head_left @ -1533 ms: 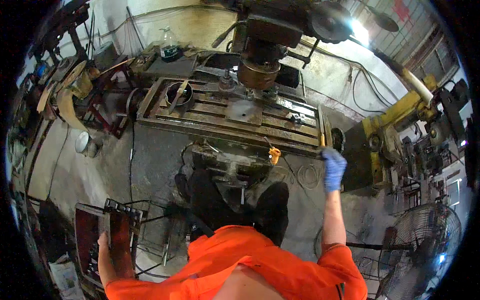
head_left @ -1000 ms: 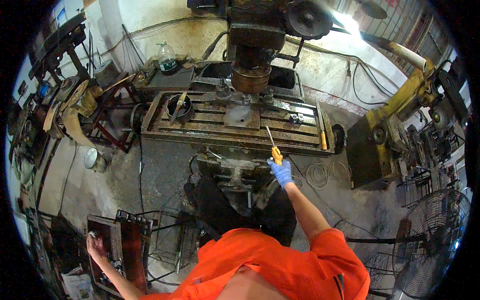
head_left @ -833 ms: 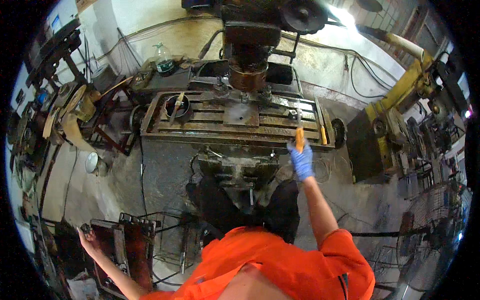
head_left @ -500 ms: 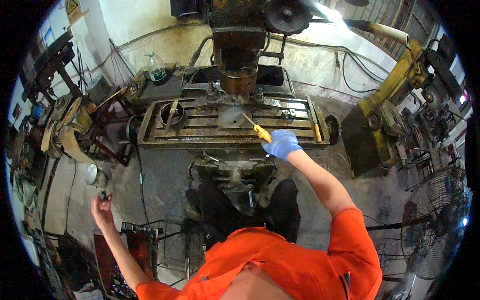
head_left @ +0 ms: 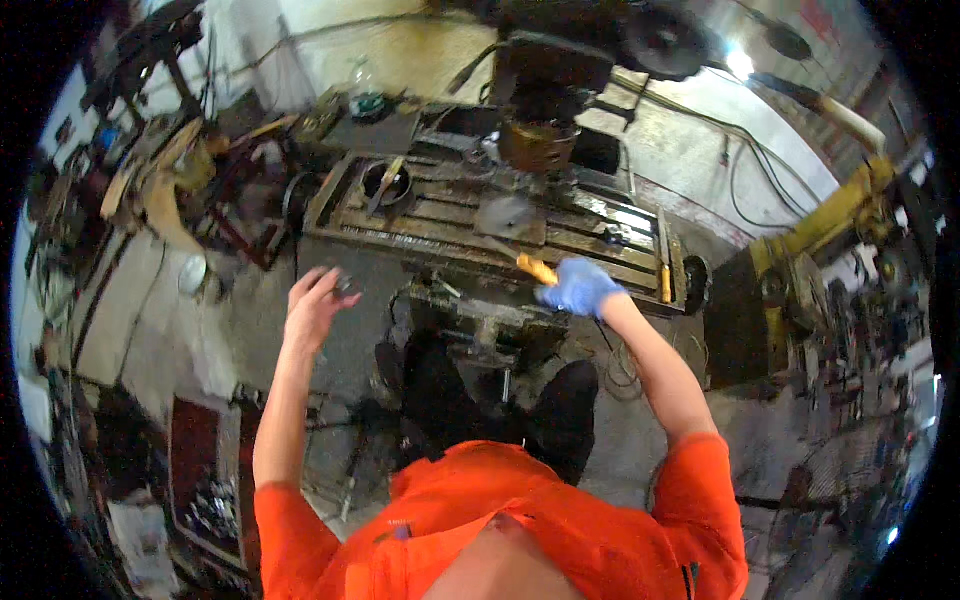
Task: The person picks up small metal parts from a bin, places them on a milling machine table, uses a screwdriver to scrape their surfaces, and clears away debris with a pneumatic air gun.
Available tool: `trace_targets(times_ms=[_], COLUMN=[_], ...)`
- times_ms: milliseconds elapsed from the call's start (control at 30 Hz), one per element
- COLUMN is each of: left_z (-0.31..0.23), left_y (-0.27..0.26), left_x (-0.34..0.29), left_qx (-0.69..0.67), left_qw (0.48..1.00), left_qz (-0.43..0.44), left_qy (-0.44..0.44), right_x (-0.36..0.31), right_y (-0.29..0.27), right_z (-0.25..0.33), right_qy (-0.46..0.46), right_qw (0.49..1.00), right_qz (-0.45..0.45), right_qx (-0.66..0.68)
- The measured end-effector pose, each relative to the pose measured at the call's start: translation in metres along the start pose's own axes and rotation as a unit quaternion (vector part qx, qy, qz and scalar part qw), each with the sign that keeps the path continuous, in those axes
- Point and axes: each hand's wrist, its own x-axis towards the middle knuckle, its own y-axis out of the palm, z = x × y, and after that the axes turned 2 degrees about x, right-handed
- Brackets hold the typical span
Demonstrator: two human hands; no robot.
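Observation:
My bare left hand (head_left: pixel 315 300) is raised left of the machine table, its fingers closed round a small dark metal piece (head_left: pixel 346 285). In a blue glove, my right hand (head_left: pixel 582 288) grips a yellow-handled tool (head_left: pixel 537 268) near the table's front edge. The tool's thin shaft points left and away from me; motion blur hides its exact kind. Beyond its tip, a greyish flat patch (head_left: pixel 508 216) lies on the slotted machine table (head_left: pixel 420 226), below the milling head (head_left: pixel 540 140).
A round pot (head_left: pixel 387 186) with a brush across it stands on the table's left. A yellow-handled file-like tool (head_left: pixel 666 283) lies at the right end. A clear bottle (head_left: pixel 366 97) stands behind. Left, a pale can (head_left: pixel 193 273) sits low; a yellow machine frame (head_left: pixel 822 225) rises at right.
My left hand has moved right and forward with the small metal piece. My right hand has drawn the yellow-handled tool slightly back from the grey patch. The whole view has shifted and tilted.

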Motion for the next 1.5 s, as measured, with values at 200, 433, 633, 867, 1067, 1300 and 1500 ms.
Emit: trace_targets(times_ms=[200, 433, 633, 867, 1067, 1300, 1500], left_z=[0.042, 0.078, 0.074, 0.082, 0.086, 0.076, 0.076], left_y=[0.063, 0.114, 0.149, 0.195, 0.198, 0.190, 0.183], left_x=[0.023, 0.047, 0.089, 0.134, 0.137, 0.117, 0.101], left_qx=[0.038, 0.155, 0.228, 0.179, 0.107, -0.046, -0.114], left_qw=[0.991, 0.977, 0.964, 0.964, 0.979, 0.978, 0.970], left_qz=[0.071, 0.105, 0.129, 0.192, 0.171, 0.205, 0.214], left_qy=[-0.108, -0.102, -0.049, 0.038, 0.010, -0.001, -0.005], right_x=[-0.076, -0.075, -0.068, -0.083, -0.070, -0.033, 0.011], right_y=[0.017, 0.033, 0.011, -0.026, -0.009, 0.038, 0.118], right_z=[0.058, 0.032, -0.012, -0.044, -0.080, -0.080, -0.104], right_qy=[-0.088, -0.041, -0.024, -0.025, -0.121, -0.133, -0.055], right_qw=[0.996, 0.998, 0.991, 0.944, 0.857, 0.880, 0.862], right_qz=[0.025, 0.003, -0.052, -0.154, -0.305, -0.283, -0.266], right_qx=[0.004, 0.048, 0.124, 0.291, 0.397, 0.358, 0.429])
